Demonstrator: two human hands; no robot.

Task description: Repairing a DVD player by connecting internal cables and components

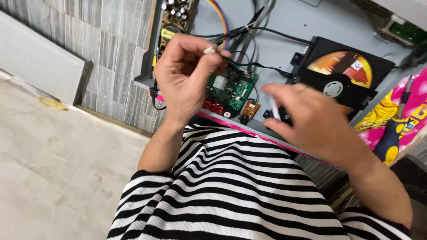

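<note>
Head view, two hands, left hand (184, 78), right hand (313, 120), one green circuit board (231, 86), one disc (342, 66)

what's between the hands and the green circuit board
Nothing visible. The left hand is already at the green circuit board, fingertips over its top edge by the black wires. The right hand, blurred, hovers just right of it, with only open chassis between.

An opened player chassis (284, 26) lies on the person's lap, with the floor (53, 160) to its left. Inside it, a circuit board (231, 86) sits near the front edge, a disc drive (342, 73) to its right and a power board (175, 18) behind at the left. Cables (249, 26) run between them. A screwdriver (393, 133) lies right of the chassis on a printed box (418, 102).
</note>
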